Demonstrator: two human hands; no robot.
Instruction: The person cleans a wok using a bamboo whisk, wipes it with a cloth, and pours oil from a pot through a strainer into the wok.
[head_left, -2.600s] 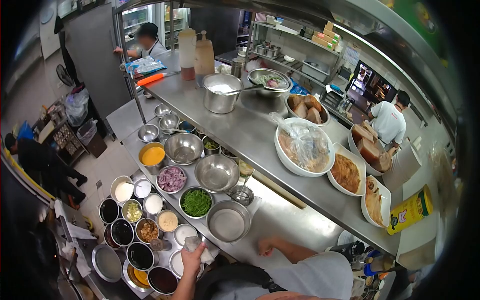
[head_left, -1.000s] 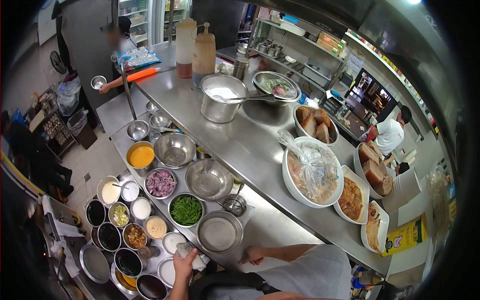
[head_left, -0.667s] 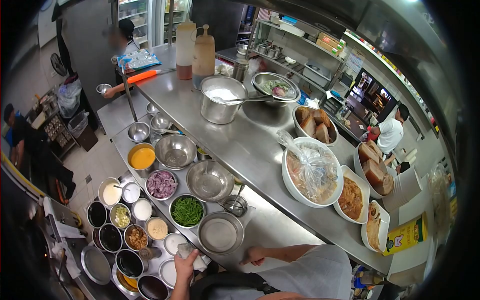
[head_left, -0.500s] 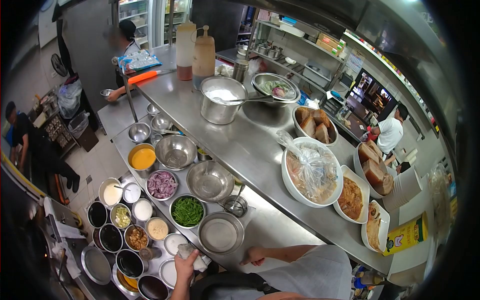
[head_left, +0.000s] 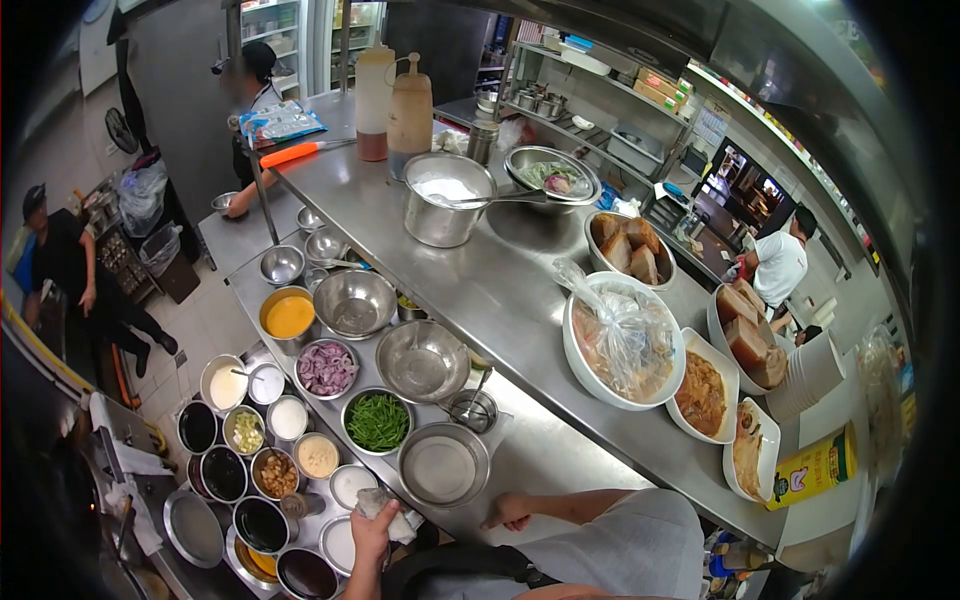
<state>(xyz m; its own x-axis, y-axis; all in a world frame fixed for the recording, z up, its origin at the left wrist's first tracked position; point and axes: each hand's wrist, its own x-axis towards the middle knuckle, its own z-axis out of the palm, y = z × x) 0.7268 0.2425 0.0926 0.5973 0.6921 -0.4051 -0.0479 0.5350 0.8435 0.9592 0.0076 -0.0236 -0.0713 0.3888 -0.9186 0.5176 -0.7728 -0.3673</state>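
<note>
My left hand (head_left: 372, 530) is closed around a crumpled, greyish-white cloth (head_left: 402, 522), beside the tubs of sauces and powders at the counter's lower edge. My right hand (head_left: 512, 511) rests by the steel counter, its fingers curled and nothing visible in them. A round steel pan (head_left: 443, 470) sits just beyond both hands. Near it stand a bowl of cut green vegetables (head_left: 377, 420), a bowl of sliced purple onion (head_left: 326, 368) and an empty steel bowl (head_left: 422, 361). A small strainer (head_left: 473, 411) lies to the right of these.
On the raised steel shelf (head_left: 520, 290) stand a steel pot (head_left: 448, 205), squeeze bottles (head_left: 410, 110), a bag-filled white bowl (head_left: 625, 345) and bowls of meat chunks (head_left: 632, 250). Sauce tubs (head_left: 223, 473) crowd the lower left. One person (head_left: 65, 260) stands at left, another (head_left: 780, 262) at far right.
The person in black at left has straightened and turned, one arm now lowered at the front. The co-worker's hand with the small bowl has shifted slightly. My hands stay in place.
</note>
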